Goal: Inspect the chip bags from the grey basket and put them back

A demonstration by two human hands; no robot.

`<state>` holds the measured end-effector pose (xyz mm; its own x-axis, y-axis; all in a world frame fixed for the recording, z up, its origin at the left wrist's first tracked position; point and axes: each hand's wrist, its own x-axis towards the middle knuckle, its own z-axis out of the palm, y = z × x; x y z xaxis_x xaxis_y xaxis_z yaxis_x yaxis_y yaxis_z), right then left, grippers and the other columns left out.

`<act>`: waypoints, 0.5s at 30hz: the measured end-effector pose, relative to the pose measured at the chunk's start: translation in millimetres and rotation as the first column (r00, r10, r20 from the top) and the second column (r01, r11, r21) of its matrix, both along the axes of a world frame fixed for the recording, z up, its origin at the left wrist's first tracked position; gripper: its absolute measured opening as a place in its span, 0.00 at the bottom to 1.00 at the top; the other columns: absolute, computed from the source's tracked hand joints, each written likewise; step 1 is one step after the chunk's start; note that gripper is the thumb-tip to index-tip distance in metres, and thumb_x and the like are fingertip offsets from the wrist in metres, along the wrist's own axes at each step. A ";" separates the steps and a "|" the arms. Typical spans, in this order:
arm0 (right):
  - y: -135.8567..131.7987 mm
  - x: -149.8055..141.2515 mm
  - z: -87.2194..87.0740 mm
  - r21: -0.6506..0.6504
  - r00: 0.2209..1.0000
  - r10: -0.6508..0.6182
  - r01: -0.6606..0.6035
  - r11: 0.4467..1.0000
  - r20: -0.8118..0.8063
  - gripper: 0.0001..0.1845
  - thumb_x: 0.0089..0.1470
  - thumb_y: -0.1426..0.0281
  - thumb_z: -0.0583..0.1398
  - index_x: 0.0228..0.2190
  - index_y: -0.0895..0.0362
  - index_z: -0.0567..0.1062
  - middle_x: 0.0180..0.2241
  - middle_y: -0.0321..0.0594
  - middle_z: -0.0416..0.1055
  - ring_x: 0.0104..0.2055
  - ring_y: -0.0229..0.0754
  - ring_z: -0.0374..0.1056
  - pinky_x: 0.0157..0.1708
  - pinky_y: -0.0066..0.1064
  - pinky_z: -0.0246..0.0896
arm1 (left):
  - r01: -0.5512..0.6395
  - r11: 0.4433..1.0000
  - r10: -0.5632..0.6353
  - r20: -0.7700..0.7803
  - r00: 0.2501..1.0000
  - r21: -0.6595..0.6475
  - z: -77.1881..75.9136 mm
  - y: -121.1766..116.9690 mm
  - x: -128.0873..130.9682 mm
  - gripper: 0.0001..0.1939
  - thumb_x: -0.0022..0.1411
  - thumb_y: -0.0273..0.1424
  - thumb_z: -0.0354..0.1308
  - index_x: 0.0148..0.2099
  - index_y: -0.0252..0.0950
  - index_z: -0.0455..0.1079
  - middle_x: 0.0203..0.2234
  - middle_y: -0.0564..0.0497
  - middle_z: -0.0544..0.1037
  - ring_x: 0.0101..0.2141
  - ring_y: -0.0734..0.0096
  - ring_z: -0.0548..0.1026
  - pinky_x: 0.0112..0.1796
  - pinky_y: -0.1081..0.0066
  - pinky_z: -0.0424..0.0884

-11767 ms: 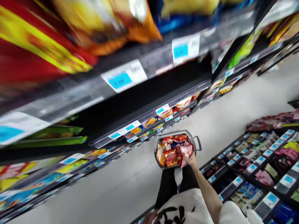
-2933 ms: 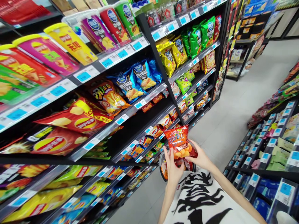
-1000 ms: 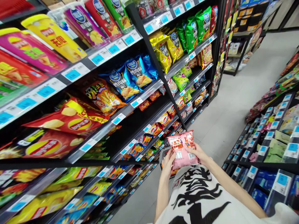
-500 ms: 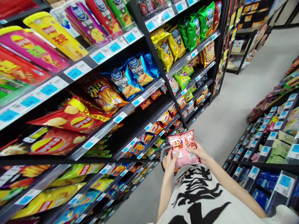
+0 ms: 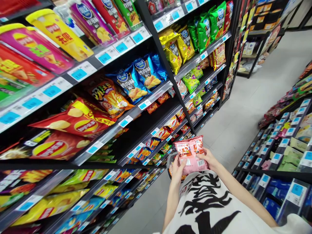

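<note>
A pink and red snack bag (image 5: pixel 191 155) is held in front of my body, its printed side with a barcode facing up. My left hand (image 5: pixel 178 170) grips its left edge, thumb lying on the front. On the other side my right hand (image 5: pixel 209 159) closes round the right edge, thumb near the barcode. The fingers behind the bag are hidden. Below and to the left of the bag shows part of a grey basket (image 5: pixel 168 162) with some packets inside, mostly covered by the bag and my left hand.
Tall black shelving (image 5: pixel 156 35) on the left carries snack bags, such as blue chip bags (image 5: pixel 147 73) and red chip bags (image 5: pixel 80 120), plus chip tubs (image 5: pixel 58 34). Low shelves (image 5: pixel 278 156) line the right. Between them runs a grey floor aisle (image 5: pixel 234 120).
Almost nothing differs. The view has shifted very slightly, and the snack bag stays in both hands with barely any movement.
</note>
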<state>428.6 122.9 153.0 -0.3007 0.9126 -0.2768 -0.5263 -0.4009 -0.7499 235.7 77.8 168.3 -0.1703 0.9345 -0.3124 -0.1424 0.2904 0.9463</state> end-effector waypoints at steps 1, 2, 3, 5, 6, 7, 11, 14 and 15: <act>0.0 0.3 -0.6 -0.004 1.000 0.004 -0.004 1.000 -0.005 0.30 0.38 0.58 0.80 0.44 0.52 0.83 0.45 0.43 0.86 0.43 0.54 0.83 0.49 0.44 0.76 | 0.006 1.000 -0.006 0.007 1.000 0.001 -0.2 -0.2 0.0 0.37 0.54 0.55 0.73 0.59 0.41 0.76 0.59 0.37 0.80 0.61 0.39 0.76 0.62 0.47 0.70; 0.0 0.4 -1.2 -0.009 1.000 0.006 -0.007 1.000 -0.009 0.30 0.38 0.58 0.80 0.44 0.52 0.83 0.45 0.43 0.86 0.43 0.54 0.83 0.49 0.44 0.76 | 0.009 1.000 -0.009 0.017 1.000 0.003 -0.4 -0.5 0.1 0.37 0.54 0.55 0.73 0.59 0.41 0.76 0.59 0.37 0.80 0.62 0.39 0.76 0.62 0.47 0.70; 0.0 0.2 -1.9 -0.014 1.000 0.007 -0.007 1.000 -0.012 0.30 0.38 0.58 0.80 0.44 0.52 0.83 0.45 0.43 0.86 0.43 0.54 0.83 0.49 0.44 0.76 | 0.011 1.000 -0.011 0.024 1.000 0.003 -0.5 -0.8 0.3 0.37 0.54 0.55 0.73 0.59 0.40 0.75 0.59 0.37 0.80 0.62 0.39 0.75 0.62 0.47 0.70; 0.0 -0.5 -2.8 -0.019 1.000 0.005 -0.005 1.000 -0.016 0.30 0.38 0.58 0.80 0.44 0.52 0.83 0.45 0.43 0.86 0.43 0.54 0.82 0.50 0.44 0.76 | 0.006 1.000 -0.006 0.022 1.000 0.001 -0.7 -1.4 0.7 0.36 0.55 0.55 0.73 0.59 0.41 0.75 0.59 0.38 0.80 0.62 0.39 0.75 0.61 0.48 0.71; 0.0 -0.9 -3.0 -0.019 1.000 0.003 -0.004 1.000 -0.016 0.30 0.38 0.58 0.80 0.44 0.52 0.83 0.45 0.43 0.86 0.43 0.54 0.82 0.50 0.44 0.75 | 0.005 1.000 -0.005 0.022 1.000 0.001 -0.6 -1.6 0.9 0.36 0.55 0.55 0.73 0.59 0.41 0.75 0.59 0.38 0.80 0.61 0.40 0.76 0.61 0.49 0.71; 0.1 -1.3 -2.9 -0.019 1.000 0.002 -0.002 1.000 -0.015 0.30 0.38 0.59 0.80 0.44 0.52 0.83 0.46 0.43 0.86 0.44 0.54 0.82 0.50 0.44 0.75 | 0.007 1.000 -0.008 0.024 1.000 0.003 -0.5 -1.8 1.1 0.35 0.55 0.54 0.73 0.59 0.41 0.75 0.59 0.38 0.80 0.61 0.40 0.76 0.61 0.49 0.71; -0.1 -1.3 0.1 -0.005 1.000 -0.019 0.019 1.000 -0.013 0.29 0.39 0.58 0.80 0.43 0.52 0.83 0.48 0.43 0.85 0.48 0.55 0.81 0.53 0.44 0.74 | 0.008 1.000 -0.009 0.031 0.999 0.010 0.8 -1.7 1.1 0.35 0.56 0.54 0.73 0.58 0.41 0.75 0.59 0.38 0.80 0.61 0.40 0.76 0.62 0.49 0.70; -0.3 -0.8 3.0 -0.005 1.000 -0.025 0.025 1.000 -0.013 0.29 0.38 0.58 0.80 0.42 0.52 0.83 0.49 0.43 0.85 0.50 0.56 0.81 0.55 0.45 0.73 | 0.013 1.000 -0.013 0.018 1.000 0.002 2.0 -1.6 1.0 0.36 0.55 0.56 0.72 0.58 0.41 0.75 0.60 0.38 0.80 0.62 0.40 0.75 0.62 0.49 0.70; -0.5 -0.6 3.7 -0.006 1.000 -0.024 0.024 1.000 -0.013 0.28 0.38 0.58 0.80 0.42 0.52 0.83 0.48 0.43 0.85 0.51 0.56 0.81 0.55 0.45 0.73 | 0.013 1.000 -0.013 0.010 1.000 0.000 2.2 -1.7 0.9 0.36 0.55 0.56 0.72 0.59 0.41 0.75 0.60 0.38 0.80 0.62 0.39 0.74 0.62 0.49 0.70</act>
<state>427.9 122.4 156.6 -0.2819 0.9182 -0.2783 -0.5456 -0.3920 -0.7407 236.7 76.1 170.5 -0.1553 0.9366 -0.3141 -0.1480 0.2924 0.9448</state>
